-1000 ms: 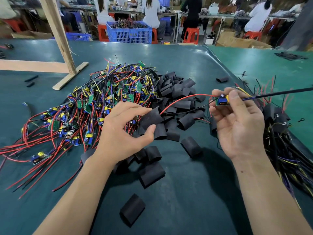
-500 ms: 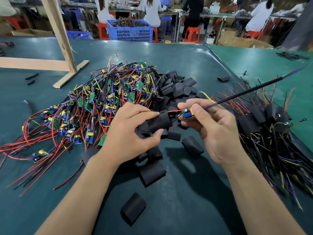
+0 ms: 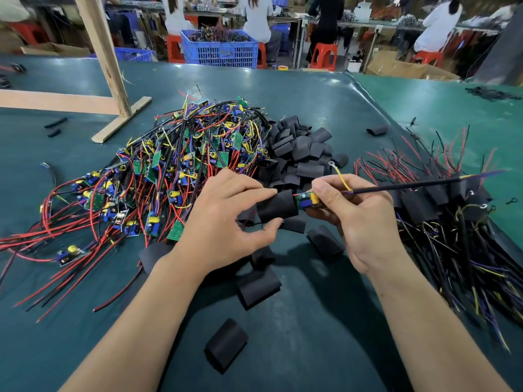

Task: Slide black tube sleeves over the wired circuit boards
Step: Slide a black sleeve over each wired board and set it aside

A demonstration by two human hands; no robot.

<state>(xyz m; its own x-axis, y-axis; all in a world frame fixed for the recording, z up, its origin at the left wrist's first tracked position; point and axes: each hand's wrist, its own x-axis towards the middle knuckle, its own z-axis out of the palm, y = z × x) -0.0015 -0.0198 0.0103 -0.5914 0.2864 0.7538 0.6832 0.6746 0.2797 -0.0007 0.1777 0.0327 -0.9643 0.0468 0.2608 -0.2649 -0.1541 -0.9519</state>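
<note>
two hands (image 3: 226, 219), four seated workers (image 3: 257, 15)

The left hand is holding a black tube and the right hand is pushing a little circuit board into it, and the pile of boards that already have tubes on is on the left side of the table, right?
Nearly. In the head view, the left hand holds the black tube sleeve and the right hand feeds the circuit board in, but the sleeved pile lies on the right. The left pile is bare boards.

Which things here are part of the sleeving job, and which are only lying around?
Part of the job:
left hand, pinching a sleeve
right hand, holding a board
board pile
sleeve pile
finished pile

Lying around:
wooden frame
blue crate
red stools
</note>
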